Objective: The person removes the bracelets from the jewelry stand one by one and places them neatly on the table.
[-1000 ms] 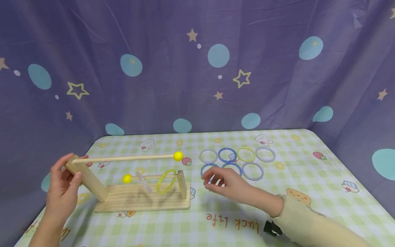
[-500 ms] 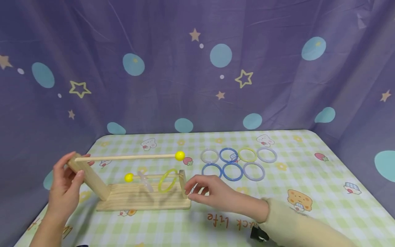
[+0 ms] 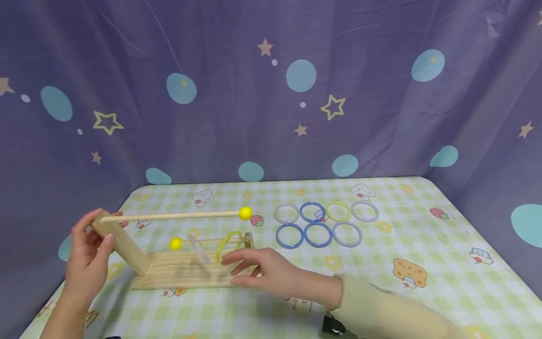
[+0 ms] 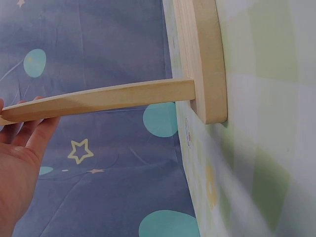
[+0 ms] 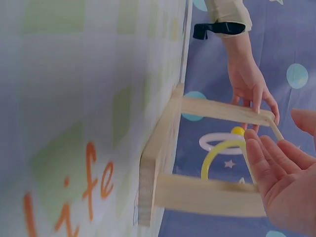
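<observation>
My left hand (image 3: 88, 261) grips the top of the tall post (image 3: 129, 249) of a wooden stand (image 3: 178, 273). From that post an upper rod (image 3: 178, 216) runs right to a yellow ball (image 3: 245, 213). A lower rod (image 3: 207, 242) comes off the short post (image 3: 249, 240) and ends in another yellow ball (image 3: 175, 243). On it hang a pale ring (image 3: 198, 249) and a yellow ring (image 3: 222, 246). My right hand (image 3: 271, 275) is in front of the short post, fingers relaxed and holding nothing, fingertips right at the yellow ring; it hides part of the base.
Several rings lie in two rows right of the stand, among them a blue ring (image 3: 318, 234), a yellow-green ring (image 3: 338, 212) and a pale ring (image 3: 347, 234). A checked cloth (image 3: 423, 235) covers the table; a purple curtain (image 3: 271, 117) hangs behind.
My right hand has moved left and slightly nearer me, from beside the loose blue rings to the short post and the yellow ring. My left hand keeps its grip on the tall post.
</observation>
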The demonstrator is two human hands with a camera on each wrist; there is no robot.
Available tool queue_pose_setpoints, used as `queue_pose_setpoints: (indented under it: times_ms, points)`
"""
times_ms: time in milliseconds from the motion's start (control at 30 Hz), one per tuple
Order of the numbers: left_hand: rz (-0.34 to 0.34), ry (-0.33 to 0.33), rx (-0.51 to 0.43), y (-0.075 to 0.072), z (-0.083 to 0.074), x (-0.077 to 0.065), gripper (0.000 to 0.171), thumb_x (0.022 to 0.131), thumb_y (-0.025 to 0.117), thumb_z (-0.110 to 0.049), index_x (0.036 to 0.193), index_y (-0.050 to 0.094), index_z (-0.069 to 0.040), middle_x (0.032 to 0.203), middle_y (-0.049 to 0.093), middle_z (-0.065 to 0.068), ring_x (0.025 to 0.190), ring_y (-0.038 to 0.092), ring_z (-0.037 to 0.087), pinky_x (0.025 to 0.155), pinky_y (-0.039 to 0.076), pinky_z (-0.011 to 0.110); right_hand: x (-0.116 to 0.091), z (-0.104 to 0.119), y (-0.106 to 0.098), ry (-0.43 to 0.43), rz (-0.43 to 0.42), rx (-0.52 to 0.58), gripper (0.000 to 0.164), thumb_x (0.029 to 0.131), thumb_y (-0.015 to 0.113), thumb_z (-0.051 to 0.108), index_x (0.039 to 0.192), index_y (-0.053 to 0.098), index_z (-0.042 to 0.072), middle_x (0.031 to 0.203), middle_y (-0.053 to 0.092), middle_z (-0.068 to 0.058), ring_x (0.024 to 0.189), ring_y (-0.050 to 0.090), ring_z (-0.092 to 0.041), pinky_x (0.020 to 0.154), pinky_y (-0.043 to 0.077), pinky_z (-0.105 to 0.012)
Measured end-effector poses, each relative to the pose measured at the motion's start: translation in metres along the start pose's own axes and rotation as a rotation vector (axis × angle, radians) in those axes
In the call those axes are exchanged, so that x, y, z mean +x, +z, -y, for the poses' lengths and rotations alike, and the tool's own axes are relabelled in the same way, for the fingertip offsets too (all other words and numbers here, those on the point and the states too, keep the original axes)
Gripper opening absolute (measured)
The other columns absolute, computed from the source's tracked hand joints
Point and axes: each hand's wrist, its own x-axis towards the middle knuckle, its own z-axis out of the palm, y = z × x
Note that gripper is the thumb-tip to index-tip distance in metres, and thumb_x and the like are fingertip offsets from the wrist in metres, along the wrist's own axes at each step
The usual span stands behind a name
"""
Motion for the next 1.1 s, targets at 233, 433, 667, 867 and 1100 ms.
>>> queue_pose_setpoints:
  times_ms: [233,433,667,867,1100]
  points:
    - [-0.004,0.004,0.012,0.0,-0.001,0.0,0.053,0.094,0.03,0.02,0.144,0.023,0.005,0.131,0.054,0.009,0.113,0.06,0.013,0.09,0.044,0.015,0.013,-0.002,0.014,0.035,0.028,-0.061,0.045,0.095,0.064,0.013,0.138,0.052,0.01,0.135,0.057,-0.002,0.106,0.06,-0.001,0.075,0.051,-0.016]
    - [-0.003,0.002,0.008,0.0,-0.002,0.0,0.053,0.094,0.03,0.02,0.144,0.023,0.004,0.131,0.054,0.009,0.113,0.06,0.013,0.09,0.044,0.015,0.021,-0.004,0.02,0.048,0.008,-0.127,0.048,0.095,0.064,0.016,0.141,0.049,0.01,0.137,0.056,0.0,0.106,0.06,0.001,0.073,0.05,-0.014]
    - [-0.003,-0.006,-0.001,-0.001,-0.003,0.0,0.054,0.094,0.03,0.021,0.145,0.023,0.004,0.131,0.054,0.01,0.112,0.06,0.014,0.09,0.044,0.015,0.033,-0.009,0.024,0.077,0.001,-0.156,0.048,0.097,0.062,0.018,0.142,0.048,0.011,0.138,0.054,0.001,0.106,0.06,0.001,0.07,0.05,-0.013]
    - [-0.002,-0.004,-0.006,-0.001,-0.003,0.0,0.054,0.094,0.029,0.021,0.145,0.023,0.004,0.131,0.054,0.01,0.113,0.06,0.015,0.09,0.045,0.016,0.042,-0.014,0.029,0.101,0.005,-0.129,0.046,0.097,0.061,0.018,0.141,0.049,0.012,0.138,0.054,0.002,0.105,0.059,0.003,0.07,0.05,-0.013]
    - [0.004,-0.001,0.004,0.001,-0.002,0.0,0.054,0.094,0.029,0.022,0.145,0.023,0.005,0.131,0.053,0.01,0.113,0.059,0.014,0.09,0.045,0.015,0.053,-0.018,0.039,0.126,-0.001,-0.137,0.042,0.097,0.062,0.019,0.138,0.052,0.014,0.135,0.057,0.006,0.1,0.059,0.006,0.074,0.048,-0.013]
